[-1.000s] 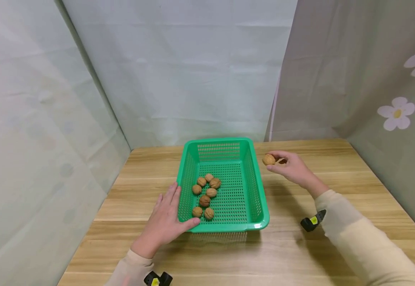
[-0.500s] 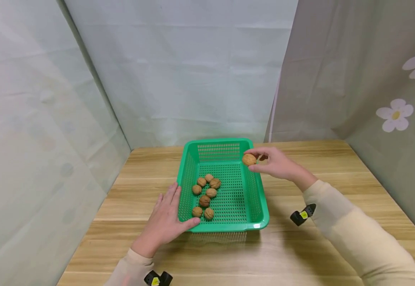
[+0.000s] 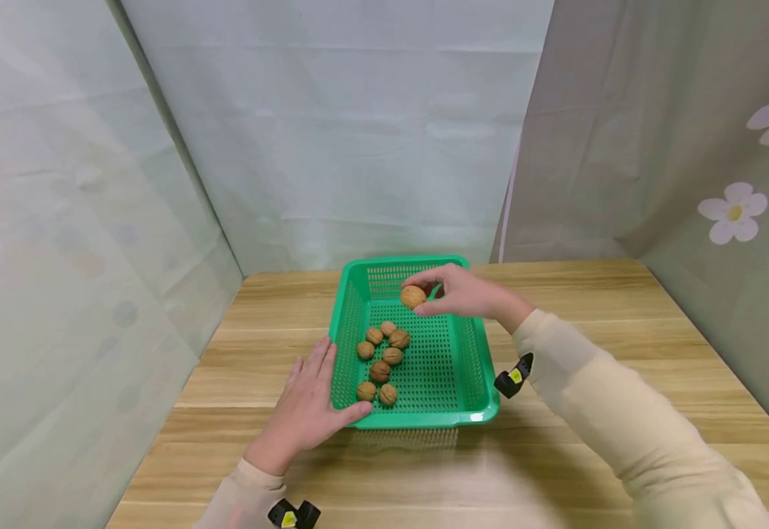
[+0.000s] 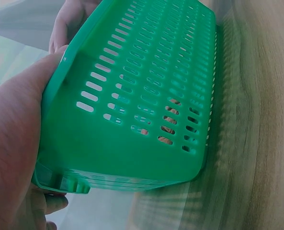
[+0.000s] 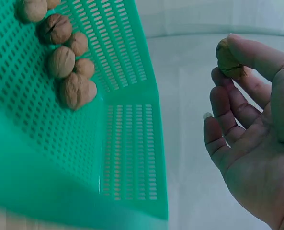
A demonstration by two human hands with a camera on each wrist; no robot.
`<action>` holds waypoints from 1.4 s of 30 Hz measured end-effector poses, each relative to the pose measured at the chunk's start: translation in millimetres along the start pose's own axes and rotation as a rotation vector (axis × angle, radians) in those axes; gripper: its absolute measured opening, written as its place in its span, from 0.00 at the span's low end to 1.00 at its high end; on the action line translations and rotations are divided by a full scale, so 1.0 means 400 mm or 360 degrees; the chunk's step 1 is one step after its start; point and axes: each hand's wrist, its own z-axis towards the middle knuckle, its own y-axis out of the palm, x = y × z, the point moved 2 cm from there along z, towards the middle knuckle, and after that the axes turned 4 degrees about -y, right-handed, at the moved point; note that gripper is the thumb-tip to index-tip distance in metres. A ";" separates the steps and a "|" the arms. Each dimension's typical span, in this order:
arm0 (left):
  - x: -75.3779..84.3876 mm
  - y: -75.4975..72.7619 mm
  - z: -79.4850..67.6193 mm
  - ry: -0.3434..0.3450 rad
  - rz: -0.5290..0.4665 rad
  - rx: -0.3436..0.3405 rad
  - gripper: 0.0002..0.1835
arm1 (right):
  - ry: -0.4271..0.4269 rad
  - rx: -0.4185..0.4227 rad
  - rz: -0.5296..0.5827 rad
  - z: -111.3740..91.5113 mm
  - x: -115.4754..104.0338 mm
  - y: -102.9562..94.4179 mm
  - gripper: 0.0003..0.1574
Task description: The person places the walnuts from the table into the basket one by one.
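My right hand (image 3: 469,295) pinches a light-brown walnut (image 3: 413,297) between thumb and fingertips, over the far part of a green plastic basket (image 3: 417,421). In the right wrist view the same walnut (image 5: 229,60) sits at the tips of thumb and forefinger, the other fingers loosely bent. Several walnuts (image 3: 379,372) lie on the perforated floor, toward the basket's left side. My left hand (image 3: 308,405) rests at the near left corner, its thumb over the front rim and its straight fingers along the left rim. The left wrist view shows the slotted wall (image 4: 127,158) beside that hand.
The basket stands on a wood-grain table (image 3: 576,455). Pale fabric hangs behind and to the left, and a grey curtain (image 3: 669,147) with white flowers stands on the right. Each sleeved wrist wears a small black camera strap (image 3: 514,376).
My right hand has carried the walnut leftward, from beside the basket's right rim to above its inside. My left hand and the walnuts in the basket have stayed put.
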 end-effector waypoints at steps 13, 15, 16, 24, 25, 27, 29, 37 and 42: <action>0.010 -0.007 -0.001 0.0014 0.0022 -0.0015 0.61 | 0.0157 -0.0276 -0.0011 0.100 0.045 0.072 0.31; 0.012 -0.006 -0.002 0.0013 0.0034 -0.0019 0.61 | 0.0172 -0.0301 0.0045 0.104 0.060 0.082 0.31; 0.013 -0.005 -0.003 0.0014 0.0040 -0.0018 0.61 | 0.0190 -0.0318 0.0084 0.105 0.068 0.088 0.31; 0.012 -0.006 -0.008 0.0017 0.0052 0.0005 0.60 | 0.0272 -0.0381 0.0229 0.098 0.112 0.132 0.28; 0.012 -0.007 -0.008 0.0017 0.0050 0.0000 0.60 | 0.0279 -0.0391 0.0224 0.097 0.115 0.136 0.29; 0.010 -0.010 -0.010 0.0007 0.0056 -0.0018 0.61 | 0.0294 -0.0416 0.0199 0.097 0.118 0.143 0.29; 0.009 -0.012 -0.011 -0.0003 0.0056 -0.0034 0.62 | 0.0306 -0.0448 0.0155 0.098 0.118 0.150 0.31; 0.007 -0.015 -0.020 -0.0036 0.0037 -0.0067 0.62 | 0.0370 -0.0568 0.0083 0.090 0.120 0.167 0.30; 0.009 -0.014 -0.022 -0.0045 0.0036 -0.0082 0.62 | 0.0386 -0.0619 0.0106 0.087 0.125 0.173 0.28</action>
